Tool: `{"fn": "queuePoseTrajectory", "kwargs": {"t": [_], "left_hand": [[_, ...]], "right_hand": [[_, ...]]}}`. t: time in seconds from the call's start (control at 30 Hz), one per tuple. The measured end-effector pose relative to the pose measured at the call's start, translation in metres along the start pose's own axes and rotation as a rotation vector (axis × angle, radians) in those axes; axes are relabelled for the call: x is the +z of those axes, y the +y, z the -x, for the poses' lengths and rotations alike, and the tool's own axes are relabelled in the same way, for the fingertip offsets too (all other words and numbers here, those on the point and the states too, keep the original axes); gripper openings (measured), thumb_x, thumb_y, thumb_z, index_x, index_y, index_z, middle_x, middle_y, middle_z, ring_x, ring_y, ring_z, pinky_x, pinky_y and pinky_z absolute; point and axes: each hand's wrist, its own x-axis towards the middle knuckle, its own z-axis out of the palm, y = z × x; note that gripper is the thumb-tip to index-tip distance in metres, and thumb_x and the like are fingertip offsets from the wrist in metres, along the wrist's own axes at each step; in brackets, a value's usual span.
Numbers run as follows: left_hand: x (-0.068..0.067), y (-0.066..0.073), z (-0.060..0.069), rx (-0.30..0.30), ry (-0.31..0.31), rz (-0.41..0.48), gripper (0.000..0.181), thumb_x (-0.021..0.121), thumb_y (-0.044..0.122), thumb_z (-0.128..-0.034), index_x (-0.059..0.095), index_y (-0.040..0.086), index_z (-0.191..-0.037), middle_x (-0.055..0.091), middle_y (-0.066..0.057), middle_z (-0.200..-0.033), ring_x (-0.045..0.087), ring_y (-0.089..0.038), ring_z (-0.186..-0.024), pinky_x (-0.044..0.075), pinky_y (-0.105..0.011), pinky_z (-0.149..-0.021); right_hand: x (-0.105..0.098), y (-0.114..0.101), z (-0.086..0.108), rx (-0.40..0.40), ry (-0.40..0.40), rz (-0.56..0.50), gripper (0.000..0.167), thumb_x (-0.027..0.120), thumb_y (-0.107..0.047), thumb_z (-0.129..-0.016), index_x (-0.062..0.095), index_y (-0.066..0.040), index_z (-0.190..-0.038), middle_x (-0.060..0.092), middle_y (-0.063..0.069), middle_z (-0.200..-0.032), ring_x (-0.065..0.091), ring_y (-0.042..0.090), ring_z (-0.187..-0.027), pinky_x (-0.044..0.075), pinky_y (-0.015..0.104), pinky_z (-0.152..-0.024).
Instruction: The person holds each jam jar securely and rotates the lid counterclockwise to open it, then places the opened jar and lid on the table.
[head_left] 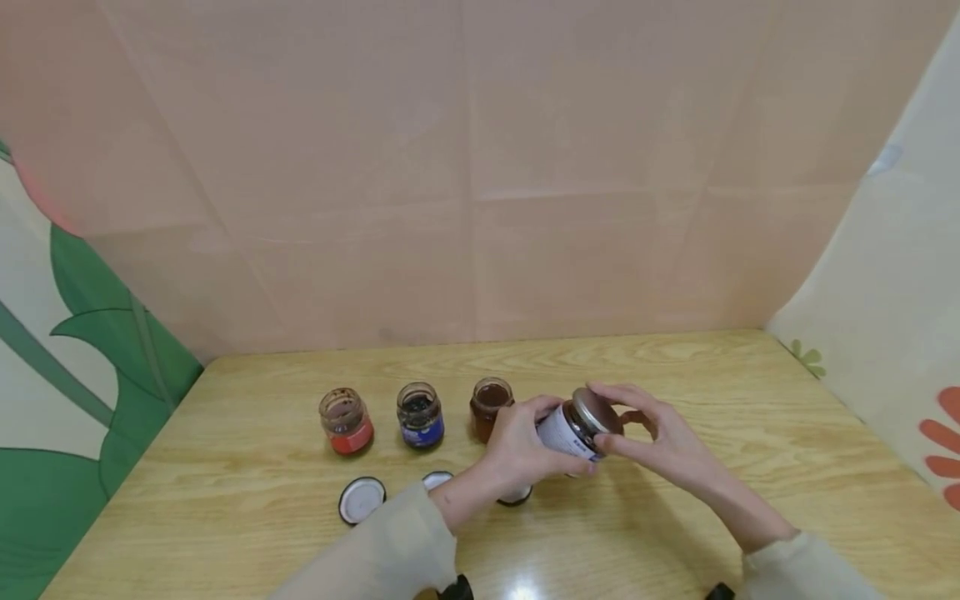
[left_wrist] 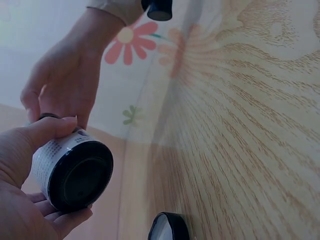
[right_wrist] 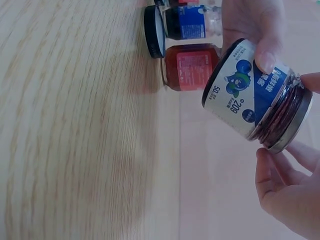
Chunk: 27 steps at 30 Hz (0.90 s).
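Note:
A jam jar (right_wrist: 240,90) with a white and blue label showing blueberries is held tilted above the table. My left hand (head_left: 521,446) grips its body, with the thumb and fingers around the label. At the jar's metal lid (head_left: 597,410), my right hand (head_left: 663,437) pinches the rim between thumb and fingers. The lid sits on the jar. From the left wrist view the jar's dark base (left_wrist: 82,177) faces the camera.
Three lidless jars stand in a row on the table (head_left: 255,467): one red-labelled (head_left: 348,425), one blue-labelled (head_left: 421,417), one reddish-brown (head_left: 489,404). Upturned lids lie before them, including a white-lined lid (head_left: 362,500); my left arm partly covers the others.

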Motion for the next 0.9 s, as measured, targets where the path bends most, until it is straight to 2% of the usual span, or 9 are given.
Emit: {"fn": "queuePoseTrajectory", "kwargs": {"t": [0.2,0.43,0.57,0.67,0.77,0.9], "left_hand": [[0.0004,0.0007,-0.0003,-0.002,0.003,0.013,0.071,0.092,0.031,-0.0594,0.062,0.015,-0.122,0.069,0.002,-0.111,0.060,-0.004,-0.088,0.049,-0.021,-0.075],[0.0026,0.0000,-0.0013,-0.001,0.014,0.001,0.071,0.091,0.032,-0.0597,0.062,0.015,-0.122,0.068,0.001,-0.114,0.060,-0.006,-0.091,0.049,-0.021,-0.077],[0.0031,0.0001,-0.0012,-0.014,0.013,0.008,0.073,0.091,0.033,-0.0608,0.059,0.014,-0.124,0.066,0.000,-0.116,0.060,-0.008,-0.095,0.050,-0.022,-0.079],[0.0038,-0.0001,-0.0012,-0.034,0.016,0.021,0.074,0.090,0.033,-0.0617,0.056,0.014,-0.125,0.064,0.000,-0.117,0.060,-0.010,-0.098,0.051,-0.024,-0.082],[0.0048,-0.0004,-0.0017,-0.049,0.019,0.034,0.075,0.090,0.033,-0.0625,0.053,0.015,-0.125,0.062,0.001,-0.116,0.059,-0.012,-0.101,0.050,-0.026,-0.083],[0.0071,0.0002,-0.0025,-0.054,0.035,0.053,0.074,0.090,0.031,-0.0631,0.051,0.015,-0.125,0.060,0.000,-0.114,0.058,-0.013,-0.101,0.050,-0.027,-0.084]], "right_hand": [[-0.0018,0.0009,-0.0005,0.031,0.028,-0.004,0.054,0.070,-0.007,-0.085,0.052,-0.012,-0.135,0.057,0.007,-0.130,0.052,-0.001,-0.108,0.046,0.020,-0.085],[-0.0033,0.0001,-0.0001,0.050,0.055,0.021,0.057,0.070,-0.008,-0.085,0.050,-0.011,-0.138,0.057,0.007,-0.129,0.052,0.001,-0.106,0.044,0.019,-0.086],[-0.0057,0.0007,0.0008,0.030,0.084,0.027,0.058,0.070,-0.006,-0.084,0.049,-0.011,-0.138,0.055,-0.004,-0.130,0.049,0.000,-0.108,0.042,0.016,-0.086],[-0.0075,0.0016,0.0008,-0.005,0.095,0.002,0.061,0.069,-0.001,-0.083,0.047,-0.006,-0.140,0.054,-0.013,-0.128,0.049,0.001,-0.108,0.042,0.015,-0.086],[-0.0090,0.0014,0.0008,-0.022,0.095,-0.016,0.063,0.069,0.002,-0.082,0.044,-0.003,-0.141,0.053,-0.016,-0.126,0.050,0.000,-0.108,0.043,0.015,-0.086],[-0.0100,0.0012,0.0029,-0.002,0.109,-0.015,0.064,0.070,0.001,-0.081,0.044,-0.003,-0.140,0.052,-0.019,-0.126,0.050,-0.002,-0.108,0.043,0.015,-0.085]]}}
